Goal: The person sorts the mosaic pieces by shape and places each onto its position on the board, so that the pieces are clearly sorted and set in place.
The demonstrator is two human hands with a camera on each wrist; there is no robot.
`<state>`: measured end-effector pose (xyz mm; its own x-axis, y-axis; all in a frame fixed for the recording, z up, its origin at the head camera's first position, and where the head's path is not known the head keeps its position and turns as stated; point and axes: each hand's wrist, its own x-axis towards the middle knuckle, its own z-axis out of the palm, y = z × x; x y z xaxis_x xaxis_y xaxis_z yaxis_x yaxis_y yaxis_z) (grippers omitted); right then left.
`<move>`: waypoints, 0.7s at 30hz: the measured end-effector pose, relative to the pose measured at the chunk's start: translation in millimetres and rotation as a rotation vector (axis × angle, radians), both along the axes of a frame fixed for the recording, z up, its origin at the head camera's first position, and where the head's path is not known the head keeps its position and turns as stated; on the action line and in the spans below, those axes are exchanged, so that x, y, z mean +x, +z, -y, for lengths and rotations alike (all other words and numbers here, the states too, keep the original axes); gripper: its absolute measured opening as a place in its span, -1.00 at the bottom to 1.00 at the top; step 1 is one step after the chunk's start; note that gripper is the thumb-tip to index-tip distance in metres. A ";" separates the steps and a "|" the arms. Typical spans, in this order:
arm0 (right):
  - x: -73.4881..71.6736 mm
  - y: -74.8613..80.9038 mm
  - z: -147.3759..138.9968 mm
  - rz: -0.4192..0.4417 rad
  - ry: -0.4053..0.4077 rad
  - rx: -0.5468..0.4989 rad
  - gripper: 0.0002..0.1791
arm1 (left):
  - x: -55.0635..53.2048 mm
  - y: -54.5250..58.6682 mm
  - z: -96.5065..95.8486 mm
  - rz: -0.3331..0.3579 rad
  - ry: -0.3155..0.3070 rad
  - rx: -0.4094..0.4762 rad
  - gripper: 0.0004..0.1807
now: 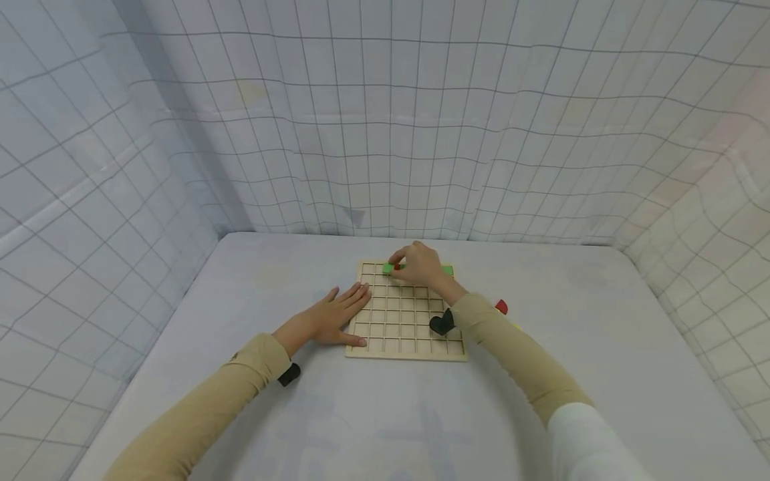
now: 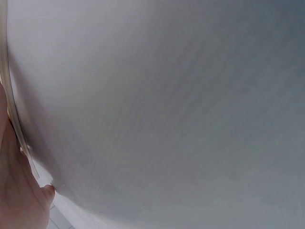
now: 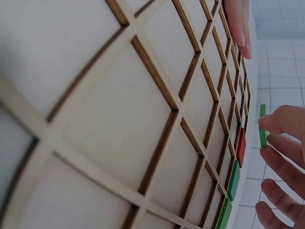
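Observation:
A wooden grid board [image 1: 385, 345] with square cells lies on the white table. My right hand [image 1: 419, 264] is over its far row, pinching a thin green tile [image 3: 263, 125] between thumb and finger. In the right wrist view, a red tile [image 3: 241, 148] and two green tiles [image 3: 233, 181] sit along one edge row, close to that hand. My left hand [image 1: 338, 315] rests on the board's left edge with its fingers straight and spread. The left wrist view shows only part of that hand beside the board's edge.
Right of the board, partly behind the right sleeve, lie a red piece [image 1: 502, 306] and something yellow [image 1: 517, 326]. Black objects show at both wrists, one by the left sleeve [image 1: 259, 361]. White grid-patterned curtains [image 1: 409, 133] surround the table on the back and sides.

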<state>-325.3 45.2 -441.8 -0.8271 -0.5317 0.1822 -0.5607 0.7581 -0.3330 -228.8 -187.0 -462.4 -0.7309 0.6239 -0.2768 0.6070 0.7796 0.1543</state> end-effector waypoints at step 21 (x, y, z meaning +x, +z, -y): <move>-12.3 -13.8 17.2 0.047 -0.071 0.069 -0.72 | 1.3 3.2 -1.4 0.002 0.010 -0.009 0.13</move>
<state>-337.6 28.0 -455.7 -0.8698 -0.4815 0.1073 -0.4899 0.8173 -0.3033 -227.5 -185.5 -459.2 -0.7364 0.6143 -0.2834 0.5991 0.7868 0.1486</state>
